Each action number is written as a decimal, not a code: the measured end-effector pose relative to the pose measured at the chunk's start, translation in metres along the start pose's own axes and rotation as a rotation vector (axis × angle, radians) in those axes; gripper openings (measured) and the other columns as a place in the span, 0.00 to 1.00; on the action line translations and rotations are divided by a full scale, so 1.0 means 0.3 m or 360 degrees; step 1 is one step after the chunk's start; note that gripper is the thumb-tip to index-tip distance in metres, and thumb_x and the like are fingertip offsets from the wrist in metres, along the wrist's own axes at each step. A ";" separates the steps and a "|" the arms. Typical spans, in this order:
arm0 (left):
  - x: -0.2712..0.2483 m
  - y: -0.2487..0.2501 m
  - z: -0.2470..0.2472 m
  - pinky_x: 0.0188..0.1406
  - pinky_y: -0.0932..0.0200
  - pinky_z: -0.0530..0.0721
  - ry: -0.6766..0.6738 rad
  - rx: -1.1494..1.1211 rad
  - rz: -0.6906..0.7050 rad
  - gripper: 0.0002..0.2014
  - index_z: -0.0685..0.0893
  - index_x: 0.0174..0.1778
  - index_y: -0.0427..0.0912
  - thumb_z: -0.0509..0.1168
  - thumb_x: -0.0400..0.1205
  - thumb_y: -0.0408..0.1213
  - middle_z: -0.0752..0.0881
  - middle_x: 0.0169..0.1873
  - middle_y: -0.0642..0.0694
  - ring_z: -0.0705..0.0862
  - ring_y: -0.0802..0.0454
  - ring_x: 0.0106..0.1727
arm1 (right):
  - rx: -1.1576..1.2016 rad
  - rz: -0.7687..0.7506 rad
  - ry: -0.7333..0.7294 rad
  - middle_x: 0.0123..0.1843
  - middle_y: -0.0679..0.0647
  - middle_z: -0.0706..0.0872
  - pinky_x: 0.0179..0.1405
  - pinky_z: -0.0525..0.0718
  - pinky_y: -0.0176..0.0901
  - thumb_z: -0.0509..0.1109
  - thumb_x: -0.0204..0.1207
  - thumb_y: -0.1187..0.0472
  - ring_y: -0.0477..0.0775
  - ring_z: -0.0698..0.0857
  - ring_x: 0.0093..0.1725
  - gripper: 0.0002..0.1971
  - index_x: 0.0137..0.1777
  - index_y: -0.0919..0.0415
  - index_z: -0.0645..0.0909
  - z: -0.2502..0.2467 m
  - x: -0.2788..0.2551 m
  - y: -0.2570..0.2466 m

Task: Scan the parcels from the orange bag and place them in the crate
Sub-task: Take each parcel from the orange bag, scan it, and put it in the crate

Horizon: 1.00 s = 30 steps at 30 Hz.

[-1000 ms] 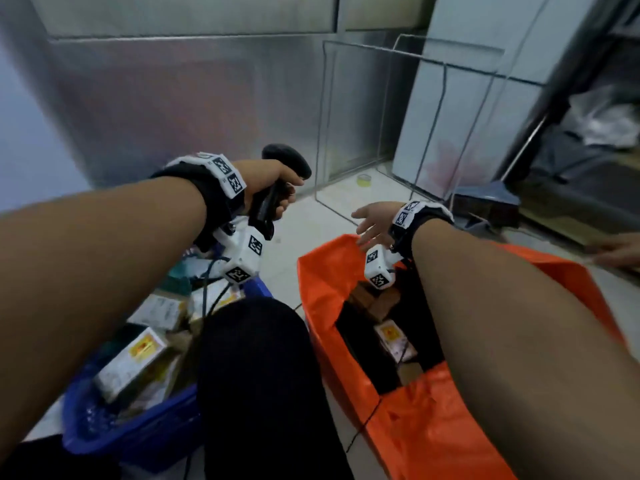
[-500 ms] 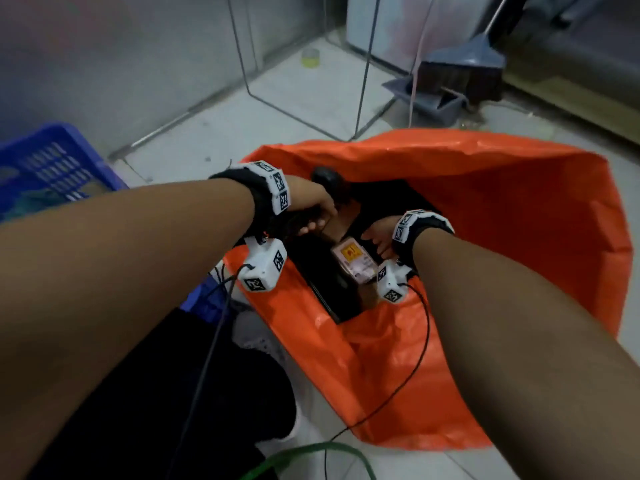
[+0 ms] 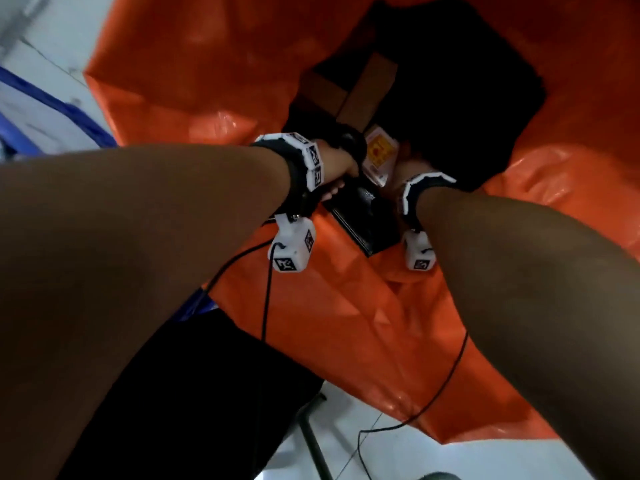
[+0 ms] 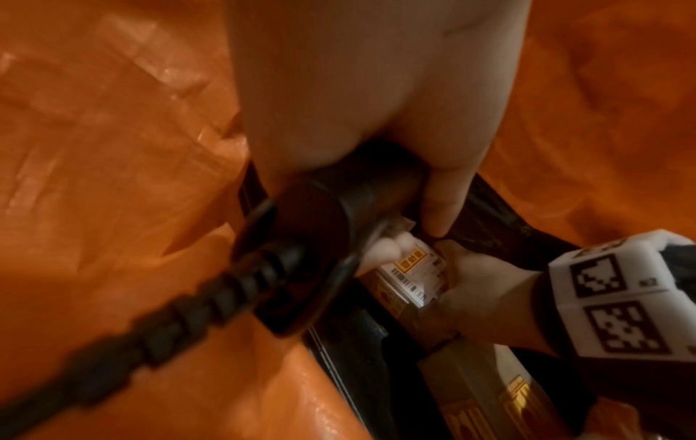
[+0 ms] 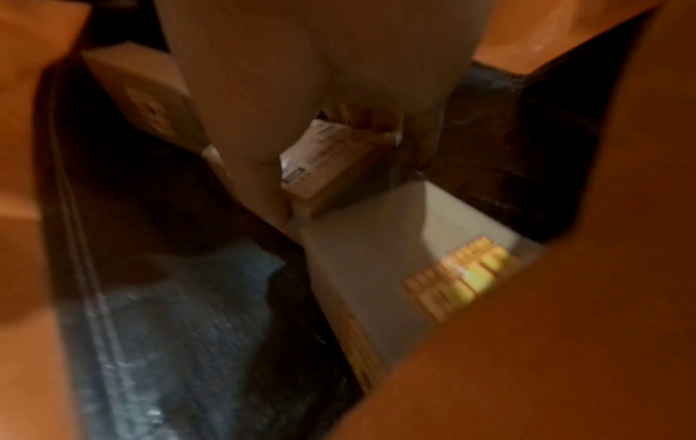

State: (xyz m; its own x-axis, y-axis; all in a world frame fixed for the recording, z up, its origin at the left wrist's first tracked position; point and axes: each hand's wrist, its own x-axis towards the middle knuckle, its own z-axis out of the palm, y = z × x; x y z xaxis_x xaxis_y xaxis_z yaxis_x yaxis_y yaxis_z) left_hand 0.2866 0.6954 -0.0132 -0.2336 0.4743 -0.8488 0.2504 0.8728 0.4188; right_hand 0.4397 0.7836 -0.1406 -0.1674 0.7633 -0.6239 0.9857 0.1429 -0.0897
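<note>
— 2 sets of fingers, what do they hold?
— Right hand (image 4: pixel 485 285) fingers curl round a labelled parcel (image 4: pixel 418 277) inside the orange bag (image 3: pixel 311 323); left hand (image 3: pixel 334 164) fingers wrap the scanner (image 4: pixel 320 226), its head just beside the label.
— Step?
— Scanning, I judge. Next: lift the parcel to the crate (image 3: pixel 52 109) at left.
</note>
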 end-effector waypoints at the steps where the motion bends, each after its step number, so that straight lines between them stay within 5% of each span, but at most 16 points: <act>1: -0.014 0.011 -0.005 0.23 0.63 0.74 -0.0025 -0.0005 -0.0001 0.14 0.78 0.34 0.39 0.70 0.84 0.39 0.78 0.27 0.45 0.74 0.53 0.23 | -0.0092 -0.0037 0.0049 0.85 0.67 0.56 0.74 0.73 0.70 0.84 0.63 0.48 0.72 0.63 0.82 0.63 0.87 0.62 0.44 -0.019 -0.008 -0.022; 5: -0.158 0.114 -0.065 0.20 0.65 0.73 -0.0013 -0.0046 0.0100 0.19 0.76 0.29 0.40 0.69 0.84 0.43 0.76 0.25 0.45 0.73 0.52 0.20 | -0.0341 -0.0166 0.0027 0.88 0.62 0.49 0.72 0.75 0.72 0.86 0.61 0.49 0.69 0.57 0.85 0.66 0.87 0.62 0.42 -0.194 -0.086 -0.049; 9: -0.400 0.164 -0.192 0.15 0.69 0.72 0.0072 -0.0106 0.0279 0.19 0.76 0.28 0.40 0.68 0.83 0.43 0.75 0.16 0.47 0.72 0.52 0.13 | -0.0325 -0.0446 0.0267 0.81 0.60 0.71 0.66 0.82 0.64 0.83 0.57 0.43 0.66 0.75 0.76 0.54 0.83 0.51 0.63 -0.380 -0.243 -0.106; 11: -0.562 0.170 -0.267 0.18 0.66 0.74 0.0149 -0.0082 0.0389 0.15 0.79 0.30 0.40 0.70 0.80 0.42 0.78 0.20 0.46 0.75 0.51 0.15 | -0.0335 -0.0587 0.0371 0.72 0.62 0.80 0.65 0.83 0.54 0.81 0.60 0.42 0.67 0.82 0.69 0.46 0.78 0.56 0.70 -0.497 -0.387 -0.178; 14: -0.796 0.145 -0.395 0.22 0.62 0.77 0.0344 -0.0028 0.0558 0.12 0.80 0.29 0.40 0.71 0.76 0.39 0.80 0.23 0.44 0.77 0.48 0.19 | -0.0207 -0.0792 0.0569 0.65 0.67 0.82 0.62 0.80 0.53 0.77 0.66 0.40 0.70 0.82 0.64 0.38 0.69 0.64 0.74 -0.672 -0.643 -0.322; 22: -1.349 -0.123 -0.776 0.22 0.63 0.74 0.0745 -0.0296 0.0609 0.09 0.76 0.31 0.40 0.68 0.73 0.36 0.77 0.25 0.42 0.74 0.48 0.19 | -0.0055 -0.1184 0.0923 0.56 0.56 0.80 0.54 0.85 0.53 0.80 0.54 0.41 0.58 0.79 0.57 0.38 0.64 0.55 0.73 -0.934 -1.206 -0.775; 30: -1.771 -0.582 -1.038 0.26 0.62 0.70 0.1059 -0.0719 0.0540 0.07 0.76 0.34 0.42 0.66 0.77 0.36 0.75 0.22 0.47 0.71 0.51 0.22 | -0.0252 -0.1616 0.1065 0.61 0.57 0.82 0.57 0.85 0.56 0.85 0.56 0.47 0.61 0.82 0.60 0.39 0.66 0.55 0.74 -0.885 -1.617 -1.271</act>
State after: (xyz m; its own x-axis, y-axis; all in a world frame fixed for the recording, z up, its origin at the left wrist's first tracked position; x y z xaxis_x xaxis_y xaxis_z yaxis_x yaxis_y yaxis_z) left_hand 0.0744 0.3267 0.4649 -0.7497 0.5621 -0.3493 0.0422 0.5673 0.8225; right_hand 0.1396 0.5259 0.4024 -0.8817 0.4273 0.2003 0.3959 0.9008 -0.1785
